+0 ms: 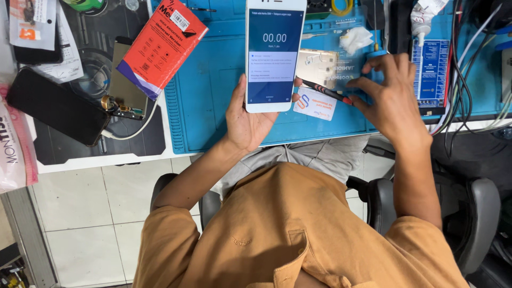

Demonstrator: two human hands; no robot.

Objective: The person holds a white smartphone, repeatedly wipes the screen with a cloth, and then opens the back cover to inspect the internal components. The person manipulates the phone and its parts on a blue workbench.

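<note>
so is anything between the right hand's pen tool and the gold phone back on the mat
Nothing visible does. The right hand holds the red-and-black pen tool with its tip beside the gold phone back. The left hand holds the white phone just left of it.

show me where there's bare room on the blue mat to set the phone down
The widest bare patch of the blue mat lies between the red box and the white phone in the left hand. A thin strip runs along the near edge. Right of the phone is crowded: small card, gold phone back, right hand with a tool.

Both hands raised forward, left (246,120) gripping, right (392,98) pinching with curled fingers
</note>
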